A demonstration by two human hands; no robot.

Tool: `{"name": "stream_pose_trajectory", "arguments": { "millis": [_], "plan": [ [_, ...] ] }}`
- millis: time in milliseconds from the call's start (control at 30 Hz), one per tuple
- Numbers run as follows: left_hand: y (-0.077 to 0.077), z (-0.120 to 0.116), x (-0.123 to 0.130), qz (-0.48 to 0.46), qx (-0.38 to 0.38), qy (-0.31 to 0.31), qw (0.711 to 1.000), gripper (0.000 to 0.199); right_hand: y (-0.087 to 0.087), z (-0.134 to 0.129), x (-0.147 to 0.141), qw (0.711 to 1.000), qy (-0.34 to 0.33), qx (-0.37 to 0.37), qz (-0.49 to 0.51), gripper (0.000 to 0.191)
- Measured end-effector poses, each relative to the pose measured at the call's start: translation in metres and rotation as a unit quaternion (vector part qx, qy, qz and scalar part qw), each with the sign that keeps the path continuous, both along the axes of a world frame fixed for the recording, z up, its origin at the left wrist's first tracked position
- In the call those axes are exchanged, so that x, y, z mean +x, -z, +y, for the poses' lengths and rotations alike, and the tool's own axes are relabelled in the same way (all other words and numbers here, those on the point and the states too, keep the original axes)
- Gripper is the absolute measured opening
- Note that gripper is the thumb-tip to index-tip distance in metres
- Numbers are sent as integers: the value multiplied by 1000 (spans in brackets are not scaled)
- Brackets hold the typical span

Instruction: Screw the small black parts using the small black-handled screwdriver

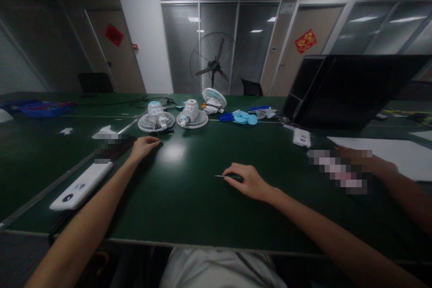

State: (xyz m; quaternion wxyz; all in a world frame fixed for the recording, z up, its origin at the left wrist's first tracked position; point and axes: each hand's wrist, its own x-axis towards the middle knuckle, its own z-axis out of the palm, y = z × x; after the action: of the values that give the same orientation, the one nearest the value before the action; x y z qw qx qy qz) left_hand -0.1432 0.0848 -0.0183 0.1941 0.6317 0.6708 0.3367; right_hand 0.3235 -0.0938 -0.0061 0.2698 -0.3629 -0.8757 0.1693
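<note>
My right hand [249, 181] is closed round the dark handle of a small screwdriver [236, 177], whose thin shaft points left just over the green table. Farther left and forward, my left hand [144, 147] is pinched at the tabletop, its fingertips at a tiny dark piece too small to name. Beyond that hand, two white fan heads [156, 119] [193, 116] lie on their grilles with the motor housings up. A third fan head [214, 100] leans tilted behind them. Light-blue fan blades [243, 118] lie to their right.
A white power bank-like device [81, 186] lies by my left forearm, and a smaller one [301, 137] at right. A large black monitor-like panel [354, 90] stands at right. Another person's hand [381, 166] rests near a blurred patch. A blue basket [43, 109] sits far left.
</note>
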Motion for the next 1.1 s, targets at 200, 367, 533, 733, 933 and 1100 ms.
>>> {"name": "stream_pose_trajectory", "arguments": {
  "millis": [200,367,533,733,933,1100],
  "plan": [
    [-3,-1,-1,2,-5,15,1000,47,1,1,0,1000,1,3,-3,23],
    [-12,-14,28,13,-18,102,995,47,1,1,1,1000,0,1,2,22],
    [-18,-60,113,21,-32,351,936,42,0,1,0,1000,3,-6,7,22],
    [-17,-120,182,-3,-23,488,872,28,0,2,-2,1000,11,11,2,18],
    [-18,-131,185,-10,-11,485,874,23,-1,0,-1,1000,-4,-10,24,16],
    [-17,-129,185,-9,-9,491,871,24,0,0,-1,1000,-5,-8,23,15]
  ]
}}
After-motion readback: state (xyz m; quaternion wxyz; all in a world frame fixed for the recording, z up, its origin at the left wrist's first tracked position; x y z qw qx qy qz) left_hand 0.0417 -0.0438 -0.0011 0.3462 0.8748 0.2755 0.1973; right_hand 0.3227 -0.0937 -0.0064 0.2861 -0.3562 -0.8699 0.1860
